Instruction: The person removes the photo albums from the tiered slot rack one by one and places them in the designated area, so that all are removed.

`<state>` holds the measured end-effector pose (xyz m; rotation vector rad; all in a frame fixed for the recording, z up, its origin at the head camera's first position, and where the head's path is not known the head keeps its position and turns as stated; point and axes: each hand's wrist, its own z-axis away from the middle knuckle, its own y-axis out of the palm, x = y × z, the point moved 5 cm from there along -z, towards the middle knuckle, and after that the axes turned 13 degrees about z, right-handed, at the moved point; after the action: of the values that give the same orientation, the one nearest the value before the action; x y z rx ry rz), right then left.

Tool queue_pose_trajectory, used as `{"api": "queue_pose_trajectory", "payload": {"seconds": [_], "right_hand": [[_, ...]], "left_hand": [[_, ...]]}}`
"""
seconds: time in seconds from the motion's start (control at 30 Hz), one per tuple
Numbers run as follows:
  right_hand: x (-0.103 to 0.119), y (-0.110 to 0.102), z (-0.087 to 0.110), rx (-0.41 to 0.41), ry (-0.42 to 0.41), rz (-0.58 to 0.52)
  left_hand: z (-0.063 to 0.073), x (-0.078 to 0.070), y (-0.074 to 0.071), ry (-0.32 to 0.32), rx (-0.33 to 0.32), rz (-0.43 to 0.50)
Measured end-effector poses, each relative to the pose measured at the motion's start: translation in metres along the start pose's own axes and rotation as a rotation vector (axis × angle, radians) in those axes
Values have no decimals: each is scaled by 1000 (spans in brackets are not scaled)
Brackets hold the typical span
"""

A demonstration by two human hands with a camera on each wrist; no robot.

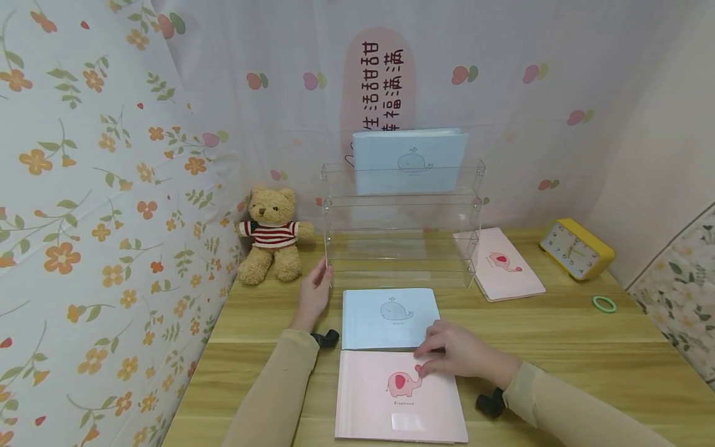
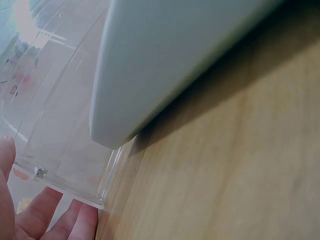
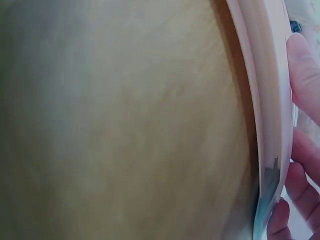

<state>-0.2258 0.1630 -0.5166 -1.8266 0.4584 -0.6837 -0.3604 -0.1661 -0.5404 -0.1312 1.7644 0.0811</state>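
Note:
A clear acrylic rack [image 1: 402,200] stands upright at the back of the table. My left hand [image 1: 314,295] grips its lower left side panel, thumb on one face and fingers [image 2: 40,210] behind it in the left wrist view. Just in front of the rack lies a blue album with a whale [image 1: 371,329]. Nearer me, end to end with it, is a pink album with an elephant [image 1: 363,416]. My right hand [image 1: 466,351] rests over the pink album's upper right corner, its thumb [image 3: 302,75] on the cover and fingers relaxed near the blue album's edge.
Another blue whale album [image 1: 377,158] stands in the rack's top tier. A second pink album [image 1: 497,279] lies by the rack's right foot. A teddy bear [image 1: 274,242] sits left; a yellow clock [image 1: 603,248] and a green ring [image 1: 596,304] lie right.

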Motion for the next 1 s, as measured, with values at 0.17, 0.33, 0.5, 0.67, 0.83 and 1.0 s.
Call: {"api": "queue_pose_trajectory", "payload": {"seconds": [0.17, 0.33, 0.5, 0.67, 0.83, 1.0], "right_hand": [[7, -9, -7, -32, -144, 95], [6, -26, -27, 31, -157, 79], [-13, -76, -60, -100, -65, 94], [-36, -141, -97, -311, 101, 116], [-56, -194, -126, -480, 287, 44], [-71, -231, -143, -698, 417, -36]], "left_hand": [[0, -1, 0, -6, -3, 3], [1, 2, -1, -15, -11, -7], [1, 2, -1, -14, -10, -9], [1, 1, 0, -8, -11, -18], [1, 2, 0, -17, -11, -18], [1, 2, 0, -13, -16, -19]]}}
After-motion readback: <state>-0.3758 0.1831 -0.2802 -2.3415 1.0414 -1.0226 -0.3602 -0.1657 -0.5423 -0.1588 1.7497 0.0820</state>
